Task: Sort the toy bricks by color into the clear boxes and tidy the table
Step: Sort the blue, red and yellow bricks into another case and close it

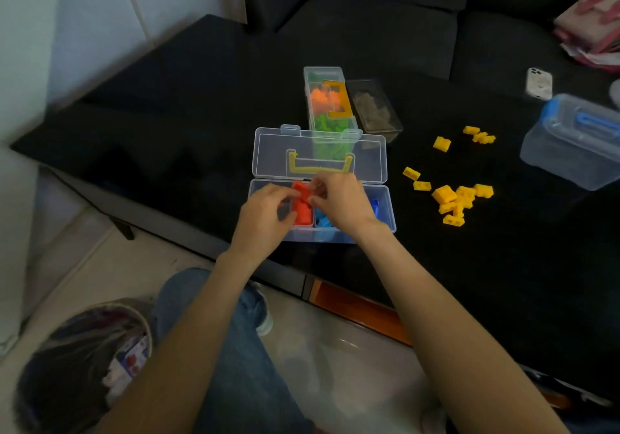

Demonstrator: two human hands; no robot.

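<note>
both hands work over the near open clear box [389, 219] at the table's front edge. the left hand [265, 215] and right hand [339, 203] meet above its left compartment, fingers curled in around the red bricks [301, 210]; they seem to pinch one red piece between them, though blur makes the exact grip hard to read. the rest of the red bricks lie just under the fingertips. blue bricks [323, 222] fill the next compartment to the right, partly under the right wrist. the box's lid [268, 155] stands open behind, with a yellow handle.

behind it a tall clear box [323, 74] holds orange and green bricks, and beside that a smaller clear box [375, 108] holds brownish pieces. loose yellow bricks [451, 198] lie scattered on the black table [167, 104], right of the hands and well apart from them. a blue-clasped box [570, 145] sits at far right, near a phone [539, 83].
</note>
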